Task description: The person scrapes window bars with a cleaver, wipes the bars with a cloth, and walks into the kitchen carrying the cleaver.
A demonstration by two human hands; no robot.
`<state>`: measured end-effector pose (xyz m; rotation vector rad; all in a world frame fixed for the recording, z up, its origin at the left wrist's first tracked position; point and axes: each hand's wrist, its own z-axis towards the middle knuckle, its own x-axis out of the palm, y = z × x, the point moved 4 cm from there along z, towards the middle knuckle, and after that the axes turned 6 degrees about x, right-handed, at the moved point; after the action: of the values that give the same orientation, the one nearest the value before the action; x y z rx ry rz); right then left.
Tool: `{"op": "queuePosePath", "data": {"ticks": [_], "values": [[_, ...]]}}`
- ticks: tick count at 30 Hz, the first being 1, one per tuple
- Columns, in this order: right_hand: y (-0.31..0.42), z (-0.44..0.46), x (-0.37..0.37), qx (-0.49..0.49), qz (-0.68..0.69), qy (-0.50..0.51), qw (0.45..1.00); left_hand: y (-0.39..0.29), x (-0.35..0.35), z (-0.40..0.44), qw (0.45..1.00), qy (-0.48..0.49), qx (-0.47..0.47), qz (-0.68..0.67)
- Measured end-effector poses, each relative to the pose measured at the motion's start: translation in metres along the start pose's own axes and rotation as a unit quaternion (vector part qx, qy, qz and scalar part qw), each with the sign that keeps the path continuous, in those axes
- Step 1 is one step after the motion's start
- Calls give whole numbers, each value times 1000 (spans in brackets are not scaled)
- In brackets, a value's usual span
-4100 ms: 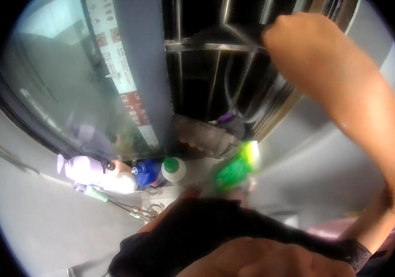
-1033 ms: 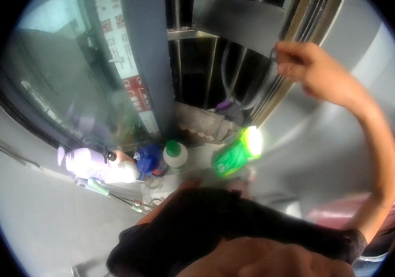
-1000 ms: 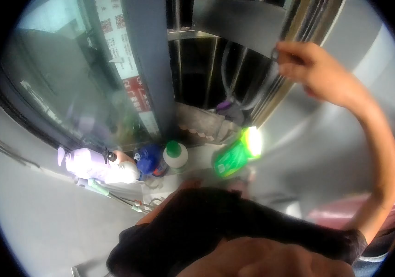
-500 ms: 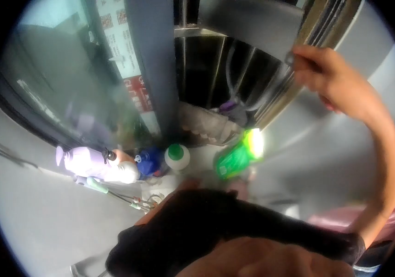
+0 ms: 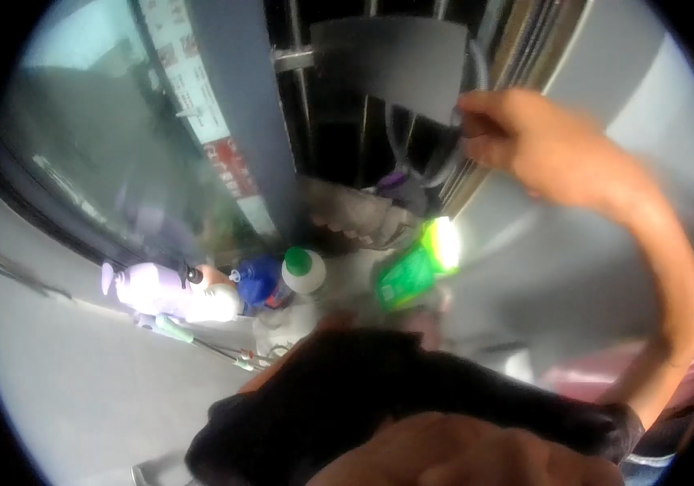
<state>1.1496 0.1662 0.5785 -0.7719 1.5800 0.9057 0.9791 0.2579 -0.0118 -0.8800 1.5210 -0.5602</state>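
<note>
My right hand [image 5: 505,134] is raised at the upper right, its fingers closed on the right edge of a dark grey flat panel [image 5: 391,65]. The panel is in front of the window bars [image 5: 367,146]. Only a small, blurred part of my left hand [image 5: 335,321] shows beyond the black sleeve [image 5: 322,389]; its fingers cannot be made out. Close to it stand a white bottle with a green cap [image 5: 305,274] and a green and yellow package [image 5: 407,279].
Left on the ledge are a blue bottle [image 5: 258,281], a lilac pump bottle [image 5: 152,287] and thin tools with pale green handles [image 5: 175,328]. A glass pane [image 5: 120,138] and a grey frame post [image 5: 249,97] rise at left. A crumpled grey-brown item [image 5: 355,212] lies by the bars.
My right hand and the grey panel have moved left and slightly down in view, and more of the panel's outline shows before the bars. The view has shifted slightly.
</note>
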Motion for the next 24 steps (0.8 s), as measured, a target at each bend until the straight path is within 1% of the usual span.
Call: {"op": "queuePosePath", "data": {"ticks": [1,2,3,4,5,6,7,9,11,12,13,14,16,17,18,20,21,22,23,24], "values": [[4,-1,3,-71,-41,-52,995,3,-2,6,1000,1,4,9],[-4,-10,2,-3,-30,6,1000,7,6,14,995,44,-23,85],[-8,-17,5,-3,-34,7,999,9,16,17,983,86,-53,153],[-15,-24,3,-26,25,-69,997,1,17,13,984,87,-52,149],[-20,-31,-1,-47,87,-145,985,-7,13,6,990,74,-48,114],[-18,-32,-5,-24,91,-154,984,-11,8,3,994,59,-44,82],[-16,-29,-7,-24,91,-157,983,-5,10,6,994,59,-43,84],[-13,-21,-10,-25,99,-143,984,5,16,15,994,92,-27,56],[-7,-16,-11,-17,101,-131,986,2,15,11,996,74,-30,31],[-9,-8,-9,-17,75,-97,992,-2,13,9,998,59,-34,7],[-8,-2,-7,-17,48,-62,997,8,19,9,998,58,-35,4],[-5,-2,-6,-18,47,-60,997,24,29,12,997,54,-28,-45],[3,-7,-6,-23,69,-110,991,13,23,8,994,48,-22,-97],[3,-7,-4,-23,68,-108,992,9,21,6,994,73,-52,-56],[1,-8,-3,-35,73,-131,988,1,15,2,992,98,-81,-14],[1,-7,-6,-48,78,-154,984,-4,8,-2,994,85,-69,-3],[1,-5,-8,-46,74,-146,986,-4,5,-3,996,72,-55,9],[3,-6,-9,-44,72,-141,986,9,15,-1,996,71,-55,9],[6,-6,-11,-42,70,-137,987,32,31,2,994,43,-72,-72],[8,-5,-12,-4,94,-120,988,34,30,3,990,29,-80,-112]]}}
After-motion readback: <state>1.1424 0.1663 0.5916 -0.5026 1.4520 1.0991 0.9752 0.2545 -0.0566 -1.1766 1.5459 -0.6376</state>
